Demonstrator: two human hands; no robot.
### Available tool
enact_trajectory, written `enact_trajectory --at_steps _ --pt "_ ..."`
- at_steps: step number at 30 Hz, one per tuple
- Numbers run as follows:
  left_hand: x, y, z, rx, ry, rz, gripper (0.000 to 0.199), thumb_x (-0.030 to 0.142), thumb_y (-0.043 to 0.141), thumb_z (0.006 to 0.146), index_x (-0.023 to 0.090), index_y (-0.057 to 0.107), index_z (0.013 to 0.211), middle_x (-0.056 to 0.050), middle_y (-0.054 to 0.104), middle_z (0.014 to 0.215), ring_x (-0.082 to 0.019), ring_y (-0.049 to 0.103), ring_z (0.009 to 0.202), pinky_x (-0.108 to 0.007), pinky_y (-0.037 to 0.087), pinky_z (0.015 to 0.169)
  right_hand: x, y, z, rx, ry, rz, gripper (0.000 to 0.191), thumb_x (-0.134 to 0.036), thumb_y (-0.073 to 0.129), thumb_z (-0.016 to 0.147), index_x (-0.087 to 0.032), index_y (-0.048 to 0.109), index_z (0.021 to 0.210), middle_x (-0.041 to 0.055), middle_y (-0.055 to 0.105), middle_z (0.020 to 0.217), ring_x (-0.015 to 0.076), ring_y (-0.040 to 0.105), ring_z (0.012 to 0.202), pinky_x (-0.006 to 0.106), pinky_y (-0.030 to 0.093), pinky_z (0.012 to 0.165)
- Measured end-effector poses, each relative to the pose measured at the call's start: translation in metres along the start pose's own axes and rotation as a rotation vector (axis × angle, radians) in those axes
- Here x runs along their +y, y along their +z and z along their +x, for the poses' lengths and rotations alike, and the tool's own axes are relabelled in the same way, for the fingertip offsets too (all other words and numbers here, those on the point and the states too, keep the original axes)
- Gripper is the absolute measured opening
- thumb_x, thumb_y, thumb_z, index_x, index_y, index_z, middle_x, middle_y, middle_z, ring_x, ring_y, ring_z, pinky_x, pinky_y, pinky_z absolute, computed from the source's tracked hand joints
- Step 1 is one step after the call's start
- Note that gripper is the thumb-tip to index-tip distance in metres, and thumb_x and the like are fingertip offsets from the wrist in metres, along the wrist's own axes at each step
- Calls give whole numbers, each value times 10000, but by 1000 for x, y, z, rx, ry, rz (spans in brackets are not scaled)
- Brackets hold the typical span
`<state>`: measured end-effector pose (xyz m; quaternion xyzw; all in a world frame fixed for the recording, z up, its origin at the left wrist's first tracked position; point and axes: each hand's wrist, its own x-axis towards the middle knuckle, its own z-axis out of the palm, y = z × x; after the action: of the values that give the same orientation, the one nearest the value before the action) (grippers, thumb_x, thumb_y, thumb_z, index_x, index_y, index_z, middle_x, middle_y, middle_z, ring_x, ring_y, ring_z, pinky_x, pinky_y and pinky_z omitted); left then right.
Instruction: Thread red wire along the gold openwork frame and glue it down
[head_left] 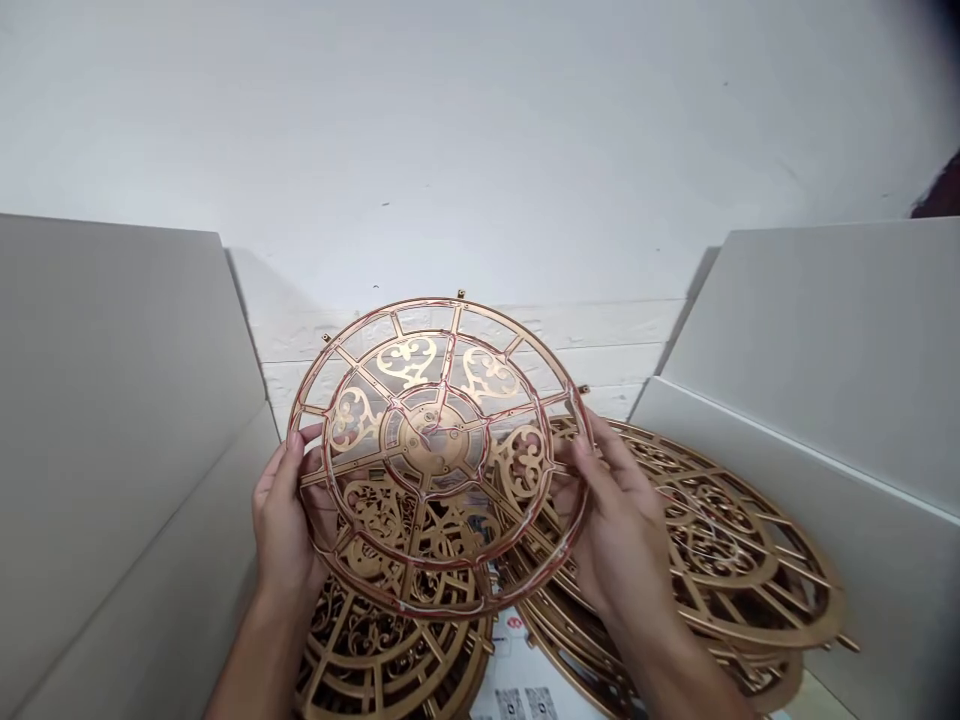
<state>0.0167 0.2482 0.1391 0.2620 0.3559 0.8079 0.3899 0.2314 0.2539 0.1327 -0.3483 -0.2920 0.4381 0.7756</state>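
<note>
A round gold openwork frame point(433, 440) is held up, tilted, in the middle of the view. It has spokes, scroll ornaments and a central disc, with red and pale wires running along its rings. My left hand point(289, 515) grips the left rim, thumb in front and fingers partly behind. On the opposite side, my right hand point(619, 525) is closed on the rim in the same way. Below and behind the frame lies a stack of similar gold frames point(375, 670).
Another stack of larger gold frames point(739, 600) lies at the right. Between the stacks, a white sheet point(517, 665) shows printed codes. Grey panels stand at the left point(112, 430) and right point(832, 360), with a white wall point(450, 150) behind.
</note>
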Motion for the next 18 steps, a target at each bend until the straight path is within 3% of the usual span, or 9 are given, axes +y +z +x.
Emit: enact_trajectory --at_steps 3,7,10,13,15,18 --pt "-2 0 2 -18 -12 52 468 491 849 577 176 703 890 -7 734 682 -205 694 545 -312 595 556 -5 1 -3 38 19 24 629 -416 931 531 -241 723 1098 -47 684 785 48 598 614 110 466 457" --pt "-8 -1 3 -21 45 155 429 520 784 657 178 689 897 -17 729 691 -222 705 588 -335 594 573 -7 1 -3 48 8 17 616 -410 926 545 -236 726 1100 -56 661 764 28 536 547 102 441 422" --pt "-11 -4 5 -11 144 284 420 519 732 743 171 683 972 -56 744 778 -247 726 694 -361 593 620 -7 1 -1 63 -5 27 631 -419 925 534 -221 722 1098 -46 655 750 57 571 569 134 468 428" --pt "-12 -6 6 21 360 447 455 462 710 808 189 624 1162 -119 723 1105 -265 706 981 -395 575 782 -8 0 0 63 -13 12 625 -426 922 538 -224 722 1095 -41 664 767 63 568 546 167 495 440" --pt "-10 -6 4 28 566 570 447 422 708 823 200 610 1198 -142 633 1293 -271 608 1186 -424 514 928 -8 0 0 69 -26 -25 611 -425 917 553 -233 727 1101 -42 665 764 57 563 535 162 491 439" --pt "-6 -5 -3 -70 837 772 247 361 706 836 206 695 1028 -120 648 1240 -260 563 1215 -424 424 1021 -8 -2 0 54 -47 -55 584 -412 914 563 -246 735 1094 -43 679 754 56 581 548 150 486 446"
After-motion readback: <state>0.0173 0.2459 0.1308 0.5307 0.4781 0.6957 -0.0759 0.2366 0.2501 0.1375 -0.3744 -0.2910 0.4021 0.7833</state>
